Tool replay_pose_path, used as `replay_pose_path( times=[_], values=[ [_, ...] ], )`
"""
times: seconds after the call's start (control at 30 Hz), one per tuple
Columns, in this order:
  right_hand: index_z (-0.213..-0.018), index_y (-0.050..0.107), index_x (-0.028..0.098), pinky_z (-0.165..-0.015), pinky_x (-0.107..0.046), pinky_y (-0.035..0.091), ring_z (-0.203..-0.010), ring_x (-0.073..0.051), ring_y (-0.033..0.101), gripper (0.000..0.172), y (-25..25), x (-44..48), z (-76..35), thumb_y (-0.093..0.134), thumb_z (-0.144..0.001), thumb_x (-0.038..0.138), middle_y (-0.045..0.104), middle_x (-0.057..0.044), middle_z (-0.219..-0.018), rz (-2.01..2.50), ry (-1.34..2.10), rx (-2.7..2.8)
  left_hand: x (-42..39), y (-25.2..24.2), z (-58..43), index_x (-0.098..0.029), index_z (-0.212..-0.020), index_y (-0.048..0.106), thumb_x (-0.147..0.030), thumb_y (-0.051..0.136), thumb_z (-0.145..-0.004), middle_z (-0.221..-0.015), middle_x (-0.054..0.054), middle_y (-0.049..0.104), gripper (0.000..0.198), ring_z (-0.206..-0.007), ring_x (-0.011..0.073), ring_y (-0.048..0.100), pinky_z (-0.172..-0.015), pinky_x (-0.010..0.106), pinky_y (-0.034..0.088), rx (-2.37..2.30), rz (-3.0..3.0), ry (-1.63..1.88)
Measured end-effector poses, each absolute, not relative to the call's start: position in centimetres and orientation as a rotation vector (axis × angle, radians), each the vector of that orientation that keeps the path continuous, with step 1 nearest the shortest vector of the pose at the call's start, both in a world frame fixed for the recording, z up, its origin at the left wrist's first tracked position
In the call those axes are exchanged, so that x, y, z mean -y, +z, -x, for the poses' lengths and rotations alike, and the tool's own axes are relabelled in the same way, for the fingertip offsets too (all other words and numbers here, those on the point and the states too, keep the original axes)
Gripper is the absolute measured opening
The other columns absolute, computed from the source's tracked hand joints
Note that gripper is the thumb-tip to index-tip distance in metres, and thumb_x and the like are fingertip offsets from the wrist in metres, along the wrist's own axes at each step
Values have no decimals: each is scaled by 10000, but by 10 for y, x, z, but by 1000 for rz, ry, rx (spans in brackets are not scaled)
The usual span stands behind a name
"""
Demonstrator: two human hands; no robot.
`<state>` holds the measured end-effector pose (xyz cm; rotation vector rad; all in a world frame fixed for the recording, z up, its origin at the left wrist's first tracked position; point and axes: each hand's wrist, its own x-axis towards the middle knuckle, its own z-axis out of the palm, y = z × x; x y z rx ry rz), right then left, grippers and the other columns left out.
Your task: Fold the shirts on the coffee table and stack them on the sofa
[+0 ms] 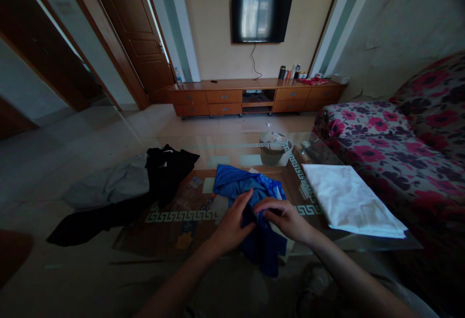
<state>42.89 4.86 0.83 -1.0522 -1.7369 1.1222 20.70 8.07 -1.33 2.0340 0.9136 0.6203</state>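
A blue garment (pixel 238 182) lies crumpled on the glass coffee table, and its darker blue part (pixel 267 250) hangs over the near edge. My left hand (pixel 234 223) is at the garment's left side, fingers stretched forward and thumb apart, with dark blue cloth between them. Opposite it, my right hand (pixel 285 216) is closed, thumb and forefinger pinching a fold of the blue cloth. Whether the left fingers touch the cloth is hard to make out in the dim light.
A folded white cloth (pixel 352 199) lies on the glass table (pixel 232 153) at right. Black and grey clothes (pixel 119 182) lie at left. A trash bin (pixel 272 151) stands beyond the table. A flowered sofa (pixel 410 151) is at right; a low TV cabinet (pixel 223 96) stands against the wall.
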Motion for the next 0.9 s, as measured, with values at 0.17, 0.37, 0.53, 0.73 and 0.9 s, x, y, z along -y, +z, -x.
replay_pose_path(
  times=[0.17,0.37,0.53,0.73,0.9],
  values=[
    [-1190,699,279,-920,-337,526,-1095,-195,626,331,6,-48,-422,699,-906,448,671,-56,-1180,1073,1050,1637,-86,-14,-211,-239,-1266,670,-134,614,-826,-1253,86,714,456,-1147,279,654,-1029,425,489,-1032,-1951,610],
    [-736,623,202,-554,-235,378,-596,-113,507,381,-1,-40,-430,685,-874,552,559,33,-646,1304,1425,1869,-97,-12,-203,-186,-1064,714,-178,652,-798,-1045,76,754,273,-979,257,687,-922,388,517,-1407,-1829,889],
    [-1025,644,190,-818,-381,503,-991,-297,617,579,-21,-11,-399,904,-604,491,668,-104,-1083,1624,907,2101,-95,2,-203,-189,-951,700,-172,632,-799,-892,36,736,167,-848,217,683,-815,337,529,-1330,-1766,1041],
    [-1059,609,206,-893,-357,482,-1037,-263,619,298,-40,-19,-393,654,-769,158,654,-106,-1112,1792,619,1975,-105,11,-194,-204,-1114,657,-83,615,-759,-1098,56,720,377,-1038,218,676,-943,340,514,-1123,-1758,1125],
    [-962,669,214,-828,-340,470,-894,-237,648,228,-34,-38,-411,475,-961,335,699,-72,-919,1636,799,1726,-124,15,-172,-212,-1065,660,-84,582,-781,-1090,62,683,321,-1053,222,649,-941,353,505,-1096,-1947,1041]
  ],
)
